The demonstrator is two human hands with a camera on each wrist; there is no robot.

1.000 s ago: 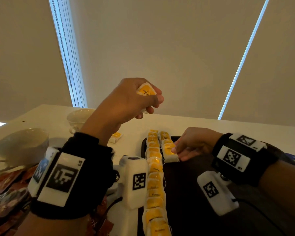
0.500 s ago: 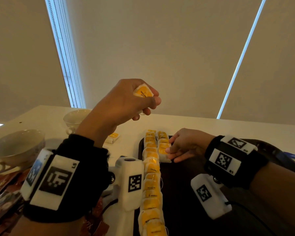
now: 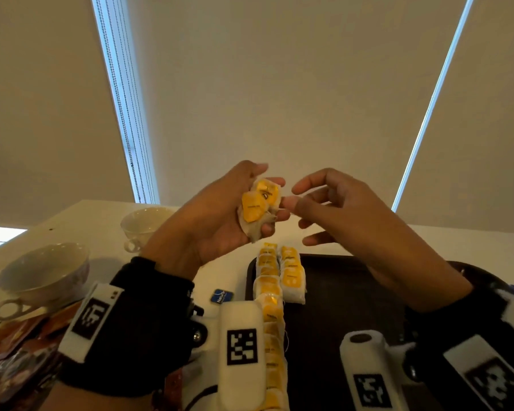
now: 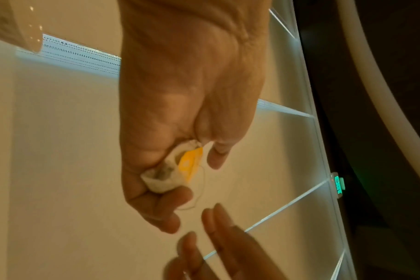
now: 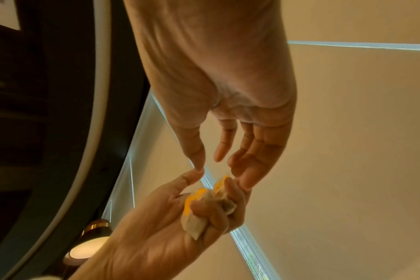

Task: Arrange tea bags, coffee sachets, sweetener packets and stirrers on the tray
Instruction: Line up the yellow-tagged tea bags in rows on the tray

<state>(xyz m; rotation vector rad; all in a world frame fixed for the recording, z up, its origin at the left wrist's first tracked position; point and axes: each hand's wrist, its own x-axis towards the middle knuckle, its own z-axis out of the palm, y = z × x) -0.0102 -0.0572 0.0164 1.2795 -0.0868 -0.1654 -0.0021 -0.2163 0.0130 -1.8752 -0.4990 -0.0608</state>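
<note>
Tea bags (image 3: 272,292) line the tray's (image 3: 339,292) left edge; cups (image 3: 42,271) further left

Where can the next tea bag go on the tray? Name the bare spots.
Bare: the dark tray right of the short tea bag row, under the right hand. Crowded: the tray's left edge, filled by the long row.

Non-task items you've got in frame: two white teacups on the worktop (image 3: 72,216), left of you. Near teacup (image 3: 40,275) has its handle toward you, resting partly on the foil packets. Far teacup (image 3: 144,225) sits further back. Behind the worktop, beige roller blinds (image 3: 279,93) with bright gaps; a bead chain (image 3: 122,114) hangs in the left gap. Green lit sign (image 4: 338,184) up top in the left wrist view.
</note>
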